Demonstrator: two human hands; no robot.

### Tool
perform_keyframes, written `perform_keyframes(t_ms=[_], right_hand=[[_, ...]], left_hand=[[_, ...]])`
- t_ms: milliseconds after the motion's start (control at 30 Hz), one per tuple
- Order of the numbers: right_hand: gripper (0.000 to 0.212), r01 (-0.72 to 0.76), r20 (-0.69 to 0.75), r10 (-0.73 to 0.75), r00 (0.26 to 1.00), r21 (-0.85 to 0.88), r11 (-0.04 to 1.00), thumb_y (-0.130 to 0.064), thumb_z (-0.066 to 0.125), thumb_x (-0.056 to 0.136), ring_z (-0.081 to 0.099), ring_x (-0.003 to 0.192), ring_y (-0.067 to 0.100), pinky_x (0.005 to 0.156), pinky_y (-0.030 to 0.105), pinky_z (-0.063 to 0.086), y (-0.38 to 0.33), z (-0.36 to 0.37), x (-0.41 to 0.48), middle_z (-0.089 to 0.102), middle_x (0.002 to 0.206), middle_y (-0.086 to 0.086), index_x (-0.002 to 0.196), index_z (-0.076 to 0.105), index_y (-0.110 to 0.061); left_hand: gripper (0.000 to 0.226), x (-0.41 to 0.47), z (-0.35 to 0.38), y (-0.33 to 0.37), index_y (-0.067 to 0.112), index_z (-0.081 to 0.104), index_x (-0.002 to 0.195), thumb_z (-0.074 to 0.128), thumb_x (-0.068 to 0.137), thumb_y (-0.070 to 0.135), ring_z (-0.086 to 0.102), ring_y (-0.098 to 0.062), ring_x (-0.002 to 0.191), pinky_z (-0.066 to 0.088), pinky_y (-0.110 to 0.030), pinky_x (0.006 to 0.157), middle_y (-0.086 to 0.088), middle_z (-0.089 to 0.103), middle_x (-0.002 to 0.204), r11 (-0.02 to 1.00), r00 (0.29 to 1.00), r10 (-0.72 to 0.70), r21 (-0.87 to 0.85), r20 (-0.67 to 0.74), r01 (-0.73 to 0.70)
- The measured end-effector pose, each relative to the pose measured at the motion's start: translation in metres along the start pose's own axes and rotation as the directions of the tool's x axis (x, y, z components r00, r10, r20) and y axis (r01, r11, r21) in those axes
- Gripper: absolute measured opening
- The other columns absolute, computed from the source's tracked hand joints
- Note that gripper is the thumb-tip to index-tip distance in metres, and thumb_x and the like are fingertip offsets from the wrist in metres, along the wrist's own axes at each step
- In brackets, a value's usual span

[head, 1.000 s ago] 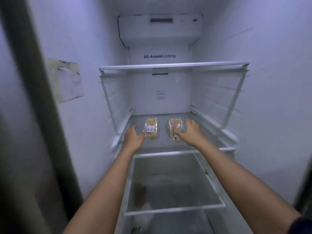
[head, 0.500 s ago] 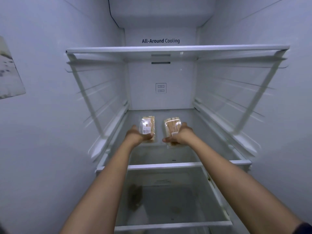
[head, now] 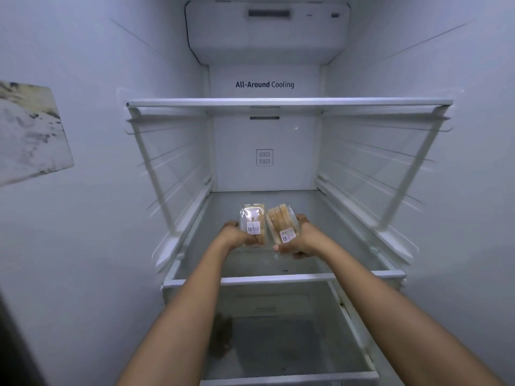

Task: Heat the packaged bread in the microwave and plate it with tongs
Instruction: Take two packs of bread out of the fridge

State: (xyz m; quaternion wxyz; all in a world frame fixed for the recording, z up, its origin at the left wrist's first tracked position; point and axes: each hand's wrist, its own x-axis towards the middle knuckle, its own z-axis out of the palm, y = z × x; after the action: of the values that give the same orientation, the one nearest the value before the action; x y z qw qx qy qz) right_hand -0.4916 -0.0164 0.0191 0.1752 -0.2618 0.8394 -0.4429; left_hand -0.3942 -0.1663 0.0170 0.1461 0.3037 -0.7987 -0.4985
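Two clear plastic packs of sliced bread, each with a white barcode label. The left pack (head: 252,224) stands nearly upright, label facing the camera, its lower end wrapped by the left hand's fingers (head: 252,240). The right pack (head: 282,225) leans left, the slices showing edge-on, its base resting above the right hand's fingers (head: 282,248), its top almost touching the other pack

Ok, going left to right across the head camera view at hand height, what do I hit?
Left hand → left bread pack → right bread pack → right hand, all above the fridge shelf.
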Motion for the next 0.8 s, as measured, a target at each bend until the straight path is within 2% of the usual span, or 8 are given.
perform_keyframes(t_ms=[100, 167, 233, 367, 467, 567, 700, 800], right_hand=[[0.084, -0.012, 0.045, 0.005, 0.999, 0.172, 0.985, -0.008, 0.082, 0.068, 0.059, 0.107, 0.029, 0.072, 0.039, 0.060, 0.008, -0.002, -0.011, 0.054, 0.110, 0.005, 0.133, 0.031, -0.019], [0.085, -0.004, 0.048, -0.006, 0.999, 0.209, 0.978, -0.006, 0.082, 0.068, 0.059, 0.106, 0.028, 0.071, 0.037, 0.059, 0.012, -0.004, -0.014, 0.053, 0.113, 0.006, 0.134, 0.030, -0.019], [0.087, -0.006, 0.057, -0.008, 0.998, 0.230, 0.973, -0.005, 0.081, 0.069, 0.059, 0.106, 0.028, 0.068, 0.034, 0.059, 0.012, -0.006, -0.017, 0.052, 0.116, 0.008, 0.136, 0.027, -0.020], [0.086, -0.039, 0.097, 0.012, 0.995, 0.279, 0.960, -0.003, 0.079, 0.071, 0.061, 0.098, 0.026, 0.057, 0.027, 0.059, 0.013, -0.011, -0.020, 0.050, 0.118, 0.009, 0.135, 0.024, -0.021], [0.081, -0.049, 0.115, 0.016, 0.993, 0.292, 0.955, -0.002, 0.078, 0.071, 0.064, 0.085, 0.021, 0.057, 0.028, 0.060, 0.014, -0.013, -0.018, 0.052, 0.111, 0.006, 0.130, 0.026, -0.022], [0.077, -0.059, 0.120, 0.019, 0.993, 0.341, 0.938, -0.001, 0.079, 0.071, 0.065, 0.089, 0.023, 0.064, 0.031, 0.061, 0.016, -0.013, -0.015, 0.053, 0.108, 0.004, 0.128, 0.030, -0.019], [0.076, -0.055, 0.125, 0.010, 0.992, 0.363, 0.930, 0.000, 0.079, 0.071, 0.066, 0.097, 0.029, 0.072, 0.036, 0.060, 0.016, -0.013, -0.012, 0.055, 0.116, 0.009, 0.126, 0.030, -0.019], [0.074, -0.043, 0.131, -0.005, 0.991, 0.363, 0.931, 0.000, 0.077, 0.072, 0.067, 0.090, 0.025, 0.070, 0.034, 0.060, 0.017, -0.013, -0.010, 0.056, 0.111, 0.007, 0.126, 0.030, -0.019]], left_hand=[[0.059, -0.006, 0.006, 0.000, 0.011, 0.049, 0.123, 0.078, 0.071, 0.011, 0.055, -0.017, 0.102, 0.042, -0.024, 0.091, -0.003, 0.059, 0.120, 1.000, 0.999, 0.012, -0.016, 0.046, -0.011], [0.076, -0.007, 0.011, -0.002, 0.018, 0.049, 0.119, 0.083, 0.052, 0.031, 0.056, -0.021, 0.112, 0.043, -0.033, 0.102, -0.005, 0.060, 0.124, 1.000, 0.999, 0.020, 0.017, 0.042, -0.021], [0.091, 0.002, 0.015, -0.007, 0.024, 0.049, 0.118, 0.074, 0.033, 0.045, 0.053, -0.023, 0.116, 0.043, -0.039, 0.104, -0.007, 0.057, 0.125, 0.999, 1.000, 0.008, 0.047, 0.030, -0.010], [0.093, 0.006, 0.018, -0.004, 0.022, 0.045, 0.124, 0.071, 0.038, 0.044, 0.048, -0.024, 0.121, 0.042, -0.036, 0.104, -0.010, 0.052, 0.129, 0.998, 0.998, 0.005, 0.063, 0.056, -0.009], [0.065, 0.000, 0.014, 0.003, 0.014, 0.047, 0.117, 0.075, 0.060, 0.028, 0.058, -0.016, 0.098, 0.048, -0.028, 0.081, -0.004, 0.062, 0.111, 0.999, 0.997, 0.020, 0.034, 0.072, -0.022], [0.041, 0.008, 0.010, 0.001, 0.012, 0.046, 0.109, 0.069, 0.076, 0.018, 0.049, -0.011, 0.070, 0.036, -0.024, 0.055, 0.000, 0.057, 0.085, 0.999, 0.995, 0.040, 0.013, 0.091, -0.041], [0.042, 0.014, 0.002, 0.001, 0.015, 0.039, 0.094, 0.076, 0.074, 0.015, 0.043, -0.013, 0.059, 0.033, -0.024, 0.049, -0.003, 0.050, 0.078, 1.000, 0.994, 0.024, -0.021, 0.105, -0.022], [0.044, 0.017, -0.001, 0.000, 0.016, 0.037, 0.088, 0.077, 0.072, 0.009, 0.040, -0.013, 0.055, 0.032, -0.025, 0.047, -0.005, 0.049, 0.076, 0.998, 0.993, 0.014, -0.065, 0.115, -0.007]])
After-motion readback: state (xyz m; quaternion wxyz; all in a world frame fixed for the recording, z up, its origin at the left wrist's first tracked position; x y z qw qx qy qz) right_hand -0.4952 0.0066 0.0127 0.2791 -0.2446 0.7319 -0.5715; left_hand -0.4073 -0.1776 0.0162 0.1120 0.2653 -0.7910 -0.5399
